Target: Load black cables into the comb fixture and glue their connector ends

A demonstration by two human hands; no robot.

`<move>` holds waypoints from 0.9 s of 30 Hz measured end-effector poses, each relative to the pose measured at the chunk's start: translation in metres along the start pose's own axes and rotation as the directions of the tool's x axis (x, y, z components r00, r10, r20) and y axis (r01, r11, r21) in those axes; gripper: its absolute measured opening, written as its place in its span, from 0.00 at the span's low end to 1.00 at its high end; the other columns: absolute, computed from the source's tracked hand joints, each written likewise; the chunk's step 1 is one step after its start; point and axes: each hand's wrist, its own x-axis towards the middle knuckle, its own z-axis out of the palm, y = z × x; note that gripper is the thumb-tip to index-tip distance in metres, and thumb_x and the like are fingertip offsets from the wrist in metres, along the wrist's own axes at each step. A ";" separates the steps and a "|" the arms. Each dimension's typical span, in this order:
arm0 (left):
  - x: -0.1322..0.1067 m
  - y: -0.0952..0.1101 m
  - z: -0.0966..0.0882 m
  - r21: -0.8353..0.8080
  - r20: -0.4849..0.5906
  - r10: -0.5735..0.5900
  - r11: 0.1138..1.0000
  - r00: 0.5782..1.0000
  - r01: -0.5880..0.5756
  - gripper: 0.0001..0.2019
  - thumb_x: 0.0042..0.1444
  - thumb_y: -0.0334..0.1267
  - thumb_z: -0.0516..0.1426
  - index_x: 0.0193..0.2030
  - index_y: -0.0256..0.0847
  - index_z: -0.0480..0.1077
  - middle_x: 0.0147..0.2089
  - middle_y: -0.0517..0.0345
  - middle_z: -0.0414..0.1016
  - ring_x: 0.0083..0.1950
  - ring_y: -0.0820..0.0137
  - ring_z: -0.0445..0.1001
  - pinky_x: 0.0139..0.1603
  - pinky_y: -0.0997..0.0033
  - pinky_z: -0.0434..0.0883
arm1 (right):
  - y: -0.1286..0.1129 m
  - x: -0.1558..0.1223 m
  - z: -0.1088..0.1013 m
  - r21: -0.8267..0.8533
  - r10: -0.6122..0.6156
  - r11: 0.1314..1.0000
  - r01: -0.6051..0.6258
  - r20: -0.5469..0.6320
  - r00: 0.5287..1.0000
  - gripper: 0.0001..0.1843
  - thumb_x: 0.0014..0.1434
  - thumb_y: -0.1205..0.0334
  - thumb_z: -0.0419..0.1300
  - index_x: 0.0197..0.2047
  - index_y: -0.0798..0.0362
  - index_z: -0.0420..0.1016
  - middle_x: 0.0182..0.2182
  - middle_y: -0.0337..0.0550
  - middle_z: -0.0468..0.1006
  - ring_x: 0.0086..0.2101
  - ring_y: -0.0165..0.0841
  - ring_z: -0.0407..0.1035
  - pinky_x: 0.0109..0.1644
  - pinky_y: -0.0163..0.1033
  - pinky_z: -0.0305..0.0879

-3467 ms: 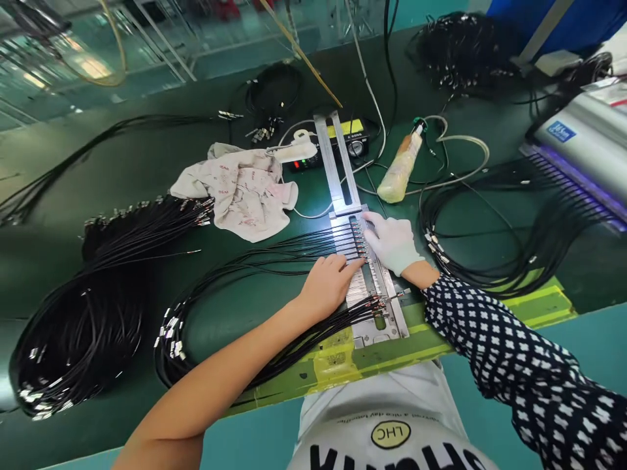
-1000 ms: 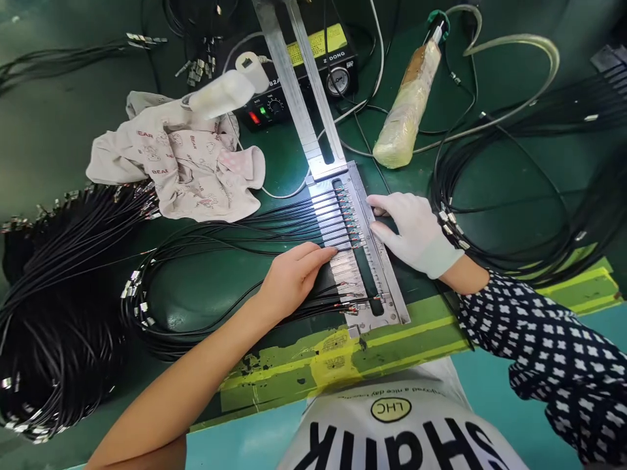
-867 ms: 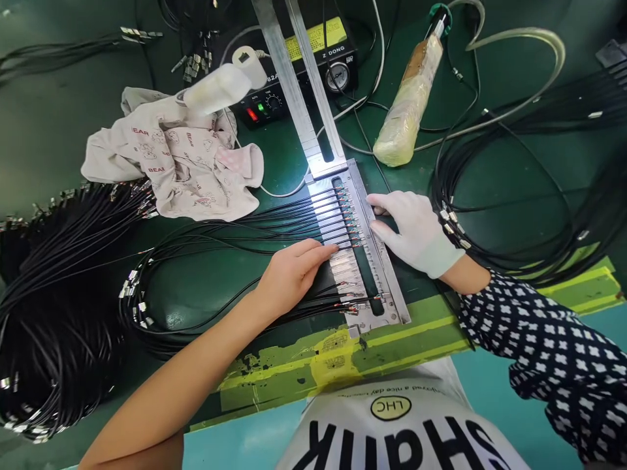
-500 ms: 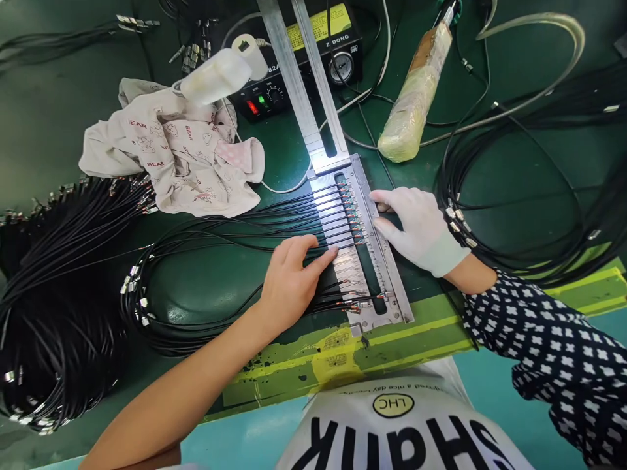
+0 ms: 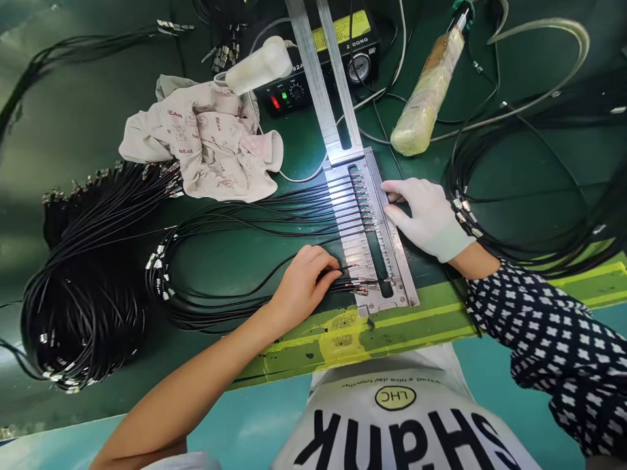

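Observation:
A slotted metal wire jig [image 5: 350, 245] lies on the green bench. Several black cables [image 5: 294, 212] run into its upper grooves, their stripped coloured ends lined up over the slot. My bare left hand [image 5: 308, 277] pinches a black cable beside the jig's lower left edge, just above a loose bunch of cable ends [image 5: 357, 286]. In a white glove, my right hand [image 5: 426, 219] has thumb and forefinger against the jig's right rail. Its remaining fingers are curled under and partly hidden.
A black control box [image 5: 313, 72] with lit switches stands behind the jig. Left are a crumpled printed cloth [image 5: 206, 140] and a thick cable bundle [image 5: 88, 313]. A film-wrapped tool handle [image 5: 426, 98] and coiled cables [image 5: 460, 209] lie right. Yellow-green tape [image 5: 313, 346] lines the bench edge.
My left hand has moved down from the jig's middle grooves to the loose cable ends and closed on a cable. My right hand stays at the rail. The whole view has shifted slightly.

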 end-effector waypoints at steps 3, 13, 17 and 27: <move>0.007 0.003 0.001 -0.084 -0.067 -0.030 0.996 0.997 0.025 0.03 0.68 0.36 0.57 0.42 0.42 0.71 0.39 0.60 0.73 0.40 0.72 0.70 0.43 0.70 0.68 | 0.000 0.000 0.001 -0.002 0.015 1.000 -0.015 0.009 1.000 0.19 0.69 0.55 0.56 0.59 0.50 0.74 0.44 0.45 0.81 0.45 0.47 0.72 0.52 0.51 0.62; 0.057 -0.002 0.015 0.151 -0.130 0.274 0.955 0.953 -0.254 0.07 0.71 0.33 0.51 0.49 0.41 0.71 0.43 0.54 0.73 0.46 0.69 0.71 0.47 0.69 0.70 | -0.001 0.000 0.001 0.009 0.020 1.000 -0.020 -0.010 1.000 0.18 0.68 0.57 0.57 0.59 0.50 0.74 0.45 0.44 0.80 0.46 0.46 0.71 0.52 0.49 0.60; 0.055 -0.008 0.016 0.349 -0.092 0.379 0.878 0.921 -0.327 0.13 0.70 0.31 0.49 0.53 0.43 0.72 0.43 0.53 0.74 0.44 0.67 0.70 0.43 0.67 0.69 | -0.004 0.001 -0.003 0.015 0.035 0.999 -0.035 0.006 0.999 0.17 0.68 0.58 0.57 0.58 0.50 0.74 0.45 0.44 0.80 0.46 0.46 0.71 0.53 0.49 0.60; 0.060 -0.009 0.018 0.213 -0.144 0.400 0.906 0.905 -0.367 0.12 0.69 0.30 0.52 0.55 0.41 0.72 0.45 0.52 0.75 0.46 0.69 0.72 0.46 0.69 0.72 | -0.003 0.003 -0.002 -0.002 0.040 0.999 -0.040 0.034 0.999 0.18 0.69 0.56 0.56 0.58 0.51 0.74 0.45 0.46 0.80 0.46 0.46 0.70 0.52 0.50 0.60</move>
